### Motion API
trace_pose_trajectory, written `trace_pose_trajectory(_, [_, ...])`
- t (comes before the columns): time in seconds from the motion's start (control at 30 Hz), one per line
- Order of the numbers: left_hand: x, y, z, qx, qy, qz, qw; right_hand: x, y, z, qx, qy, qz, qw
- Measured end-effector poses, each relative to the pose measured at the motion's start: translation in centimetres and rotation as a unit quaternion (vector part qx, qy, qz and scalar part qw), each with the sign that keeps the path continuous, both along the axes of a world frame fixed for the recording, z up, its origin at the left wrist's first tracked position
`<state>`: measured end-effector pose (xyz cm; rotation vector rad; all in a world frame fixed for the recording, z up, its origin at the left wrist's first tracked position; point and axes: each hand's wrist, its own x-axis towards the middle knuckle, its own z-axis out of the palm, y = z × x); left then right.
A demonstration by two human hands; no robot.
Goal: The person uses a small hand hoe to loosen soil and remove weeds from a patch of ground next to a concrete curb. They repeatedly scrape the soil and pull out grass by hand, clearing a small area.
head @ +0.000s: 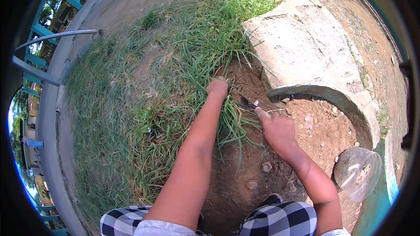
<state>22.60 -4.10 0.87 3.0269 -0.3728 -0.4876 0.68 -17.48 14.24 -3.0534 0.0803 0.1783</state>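
Note:
My left hand (218, 87) is closed around a clump of long green grass (231, 118) at the border of the lawn. Blades from that clump hang down over the bare soil below my fist. In my right hand (277, 126) is the handle of a tool with a dark blade (246, 101), probably a knife. The blade points up and left toward the base of the clump, close to my left hand. Whether its tip touches the roots is hidden by grass. Loose brown soil (244, 78) lies around the blade.
A concrete block (302, 42) with a curved wall rises at the right. Stones and dirt (323, 127) fill its hollow. A clear plastic container (357, 173) stands at lower right. Grass (101, 124) spreads leftward to a metal rail (36, 70). A person (32, 142) is far left.

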Motion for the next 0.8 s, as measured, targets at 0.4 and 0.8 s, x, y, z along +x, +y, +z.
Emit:
trace_pose_trajectory(0.4, [-0.7,2.8,1.7,-0.175,-0.004,0.086,0.981,7.5,0.8,-3.7,0.071,0.058,-0.039,0.995])
trace_pose_trajectory(0.8, [-0.2,24.3,10.2,0.026,-0.091,0.265,0.959,3.9,-2.0,-1.6,-0.059,-0.156,0.118,0.979])
